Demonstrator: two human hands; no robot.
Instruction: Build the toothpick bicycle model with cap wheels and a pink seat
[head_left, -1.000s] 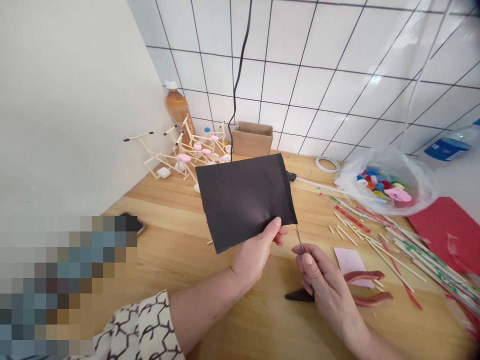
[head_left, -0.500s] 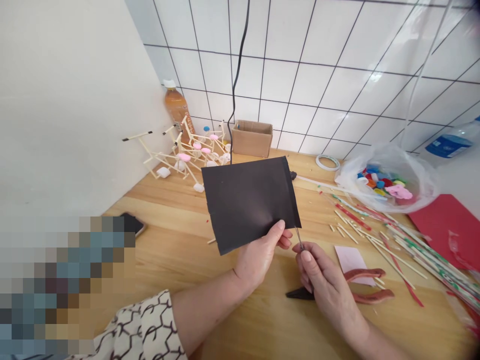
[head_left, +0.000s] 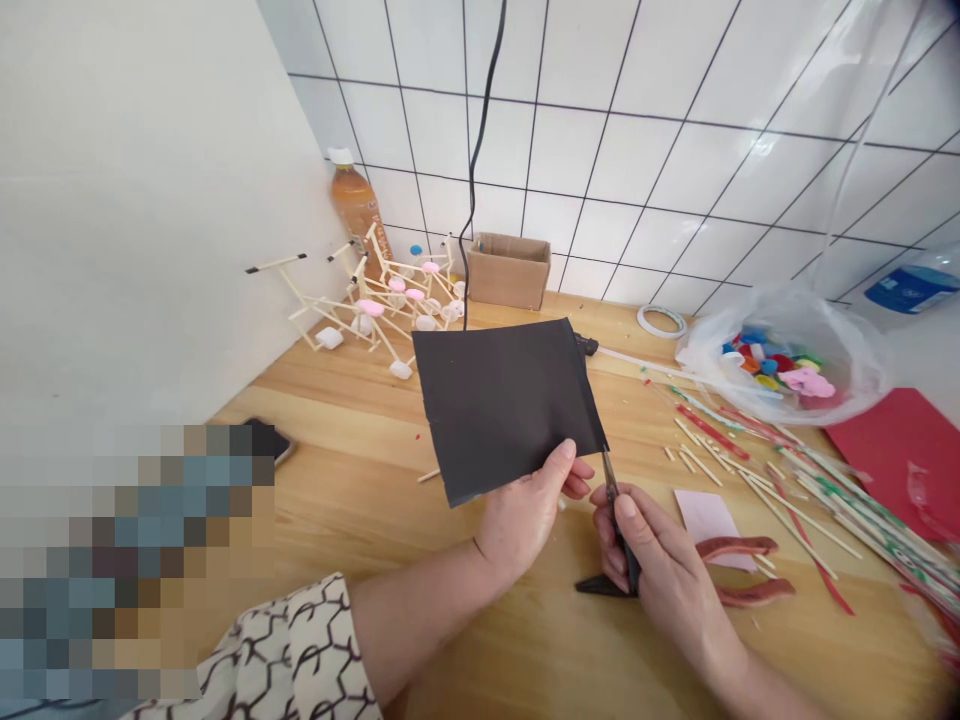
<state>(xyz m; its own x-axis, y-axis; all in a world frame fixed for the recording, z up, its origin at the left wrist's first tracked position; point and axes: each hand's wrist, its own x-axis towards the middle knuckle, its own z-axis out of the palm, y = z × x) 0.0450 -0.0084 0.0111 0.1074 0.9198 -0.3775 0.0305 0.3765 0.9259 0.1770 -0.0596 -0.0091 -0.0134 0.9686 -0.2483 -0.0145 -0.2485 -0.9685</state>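
My left hand (head_left: 529,510) pinches the lower right part of a black sheet (head_left: 502,405), thumb on top and fingers underneath. The sheet is tilted above the table, with a narrow fold or strip along its right side. In my right hand (head_left: 656,555) is a pair of scissors (head_left: 610,475), its blades pointing up at the sheet's lower right corner. Under and beside my right hand lie pliers (head_left: 754,595) with reddish handles, their dark jaws showing to the left of the hand.
Stick models with pink and white pads (head_left: 370,307), a bottle (head_left: 356,205) and a cardboard box (head_left: 510,272) stand behind. Rightward are tape (head_left: 661,320), a plastic bag (head_left: 787,370) of colourful pieces, sticks (head_left: 795,520), pink paper (head_left: 705,515) and red sheets (head_left: 892,450). A phone (head_left: 281,445) lies left.
The scissors have turned more upright, showing more blade and a dark handle. The narrow part at the sheet's right edge looks thinner. The view has shifted slightly.
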